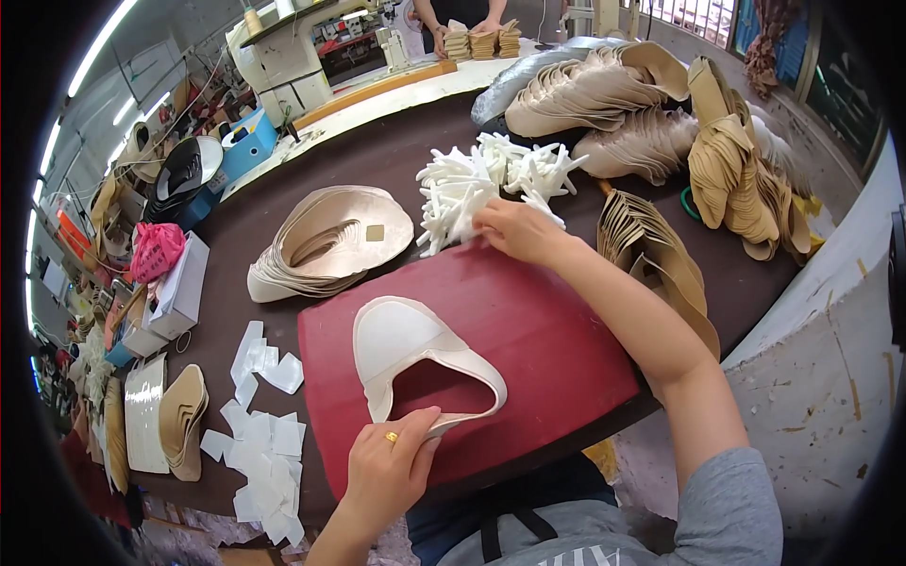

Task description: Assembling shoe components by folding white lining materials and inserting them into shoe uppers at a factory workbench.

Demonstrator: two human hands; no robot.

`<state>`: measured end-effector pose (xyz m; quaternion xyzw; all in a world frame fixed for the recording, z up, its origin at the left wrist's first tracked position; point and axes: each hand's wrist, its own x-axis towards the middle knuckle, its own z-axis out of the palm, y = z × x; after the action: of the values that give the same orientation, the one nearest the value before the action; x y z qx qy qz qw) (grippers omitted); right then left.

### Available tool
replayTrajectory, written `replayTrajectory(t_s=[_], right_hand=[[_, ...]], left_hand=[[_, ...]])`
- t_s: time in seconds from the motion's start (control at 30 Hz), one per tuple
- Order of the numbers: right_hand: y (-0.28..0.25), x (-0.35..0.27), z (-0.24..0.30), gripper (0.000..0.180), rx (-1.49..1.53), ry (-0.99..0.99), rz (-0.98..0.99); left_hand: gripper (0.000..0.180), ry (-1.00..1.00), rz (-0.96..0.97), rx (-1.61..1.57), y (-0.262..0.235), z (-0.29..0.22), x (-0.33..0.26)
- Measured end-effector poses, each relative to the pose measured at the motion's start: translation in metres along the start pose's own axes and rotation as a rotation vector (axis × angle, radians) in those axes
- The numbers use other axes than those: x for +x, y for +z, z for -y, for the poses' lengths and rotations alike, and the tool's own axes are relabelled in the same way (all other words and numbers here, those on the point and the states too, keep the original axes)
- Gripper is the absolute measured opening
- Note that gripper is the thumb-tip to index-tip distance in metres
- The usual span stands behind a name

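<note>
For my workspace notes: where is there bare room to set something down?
The red mat is bare between the white upper and the right forearm. The brown tabletop is bare beyond the pale stack, left of the white strip pile. Crowded: far right, with tan stacks, and near left, under white sheets.

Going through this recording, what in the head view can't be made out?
Head view: whether the right hand holds any white pieces; blur hides its grip.
Head view: part of the cream shoe upper, covered by the left hand.
Head view: the head of the co-worker, cut off by the upper edge.
Head view: the inside of the pink bundle, hidden by folds.
</note>
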<state>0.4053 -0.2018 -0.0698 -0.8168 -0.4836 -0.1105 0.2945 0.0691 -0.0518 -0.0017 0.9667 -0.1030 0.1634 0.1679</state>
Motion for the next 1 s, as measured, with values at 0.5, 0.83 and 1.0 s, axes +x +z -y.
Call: replayTrajectory(t_s=[0.5, 0.83, 1.0], right_hand=[[-0.03, -0.01, 0.038, 0.029, -0.169, 0.296, 0.363], [-0.109, -0.1, 0.145, 0.023, 0.499, 0.318, -0.267], [-0.083, -0.123, 0.199, 0.024, 0.737, 0.165, -0.264]], left_hand=[[0.042, -0.085, 0.321, -0.245, -0.031, -0.013, 0.082], [0.03, -0.305, 0.029, -0.355, -0.019, -0.009, 0.039], [0.038, -0.473, 0.113, -0.832, -0.024, -0.013, 0.04]])
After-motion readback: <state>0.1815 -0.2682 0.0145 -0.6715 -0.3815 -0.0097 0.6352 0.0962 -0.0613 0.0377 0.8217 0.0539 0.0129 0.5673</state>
